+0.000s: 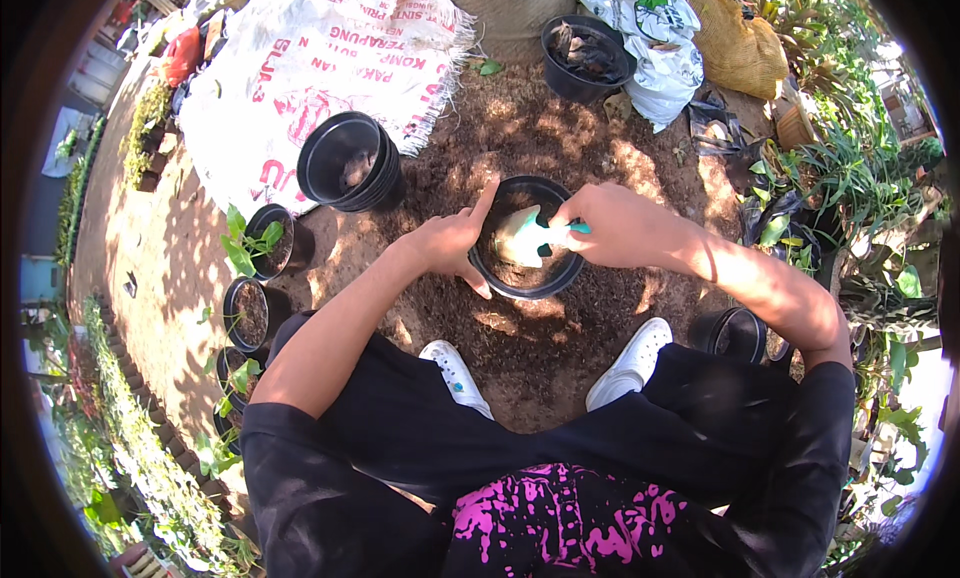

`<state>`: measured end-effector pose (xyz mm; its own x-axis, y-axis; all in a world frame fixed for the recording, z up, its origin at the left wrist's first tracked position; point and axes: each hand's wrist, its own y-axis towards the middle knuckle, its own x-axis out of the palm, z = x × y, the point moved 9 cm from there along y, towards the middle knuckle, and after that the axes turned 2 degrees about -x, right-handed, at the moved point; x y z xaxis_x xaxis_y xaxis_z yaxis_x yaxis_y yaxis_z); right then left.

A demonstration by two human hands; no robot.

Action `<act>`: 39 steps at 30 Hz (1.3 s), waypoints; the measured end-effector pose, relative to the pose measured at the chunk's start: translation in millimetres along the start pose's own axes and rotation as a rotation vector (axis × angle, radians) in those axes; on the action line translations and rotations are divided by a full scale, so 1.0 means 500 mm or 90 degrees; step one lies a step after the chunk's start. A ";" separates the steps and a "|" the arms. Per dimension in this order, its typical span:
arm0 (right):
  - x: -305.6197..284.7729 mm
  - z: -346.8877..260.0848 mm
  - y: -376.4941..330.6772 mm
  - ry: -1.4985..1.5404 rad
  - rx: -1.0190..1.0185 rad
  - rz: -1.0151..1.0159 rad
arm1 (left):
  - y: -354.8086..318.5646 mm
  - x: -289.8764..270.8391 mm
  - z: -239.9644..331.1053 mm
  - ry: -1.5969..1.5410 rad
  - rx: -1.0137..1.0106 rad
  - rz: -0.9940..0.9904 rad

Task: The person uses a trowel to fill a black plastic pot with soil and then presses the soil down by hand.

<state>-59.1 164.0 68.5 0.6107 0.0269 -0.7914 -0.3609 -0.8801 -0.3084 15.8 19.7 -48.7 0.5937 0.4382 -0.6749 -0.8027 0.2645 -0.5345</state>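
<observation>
A round black plastic pot (533,290) stands on the dark soil between my feet, with some soil showing inside it. My left hand (447,242) rests against the pot's left side, thumb and index finger spread wide along the rim. From the right, my right hand (622,228) reaches over the pot with its fingers closed round a hand trowel (519,238). The trowel's broad blade looks pale in the sun, and green shows near the handle. Its blade lies inside the pot; whether it is in the soil I cannot tell.
Stacked black pots (345,168) stand at the left, beside a white printed sack (300,68). Potted seedlings (262,240) line the left side. Farther off are a black pot (585,63) with dark plastic inside, a white bag (660,78) and a tan sack (735,43). Plants crowd the right.
</observation>
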 end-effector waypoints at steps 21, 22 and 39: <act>-0.008 0.027 -0.019 -0.101 0.062 0.012 | -0.002 -0.005 0.004 0.050 0.054 0.058; 0.000 0.024 -0.026 -0.131 0.065 -0.008 | 0.000 -0.006 0.006 0.049 0.061 0.064; -0.028 -0.052 -0.044 -0.267 -0.035 0.064 | -0.010 -0.008 0.009 0.030 -0.012 0.008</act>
<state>-41.5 170.8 100.0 0.2307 0.1208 -0.9655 -0.3585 -0.9119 -0.1998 17.0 20.5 -41.0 0.5865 0.3997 -0.7044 -0.8088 0.2438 -0.5351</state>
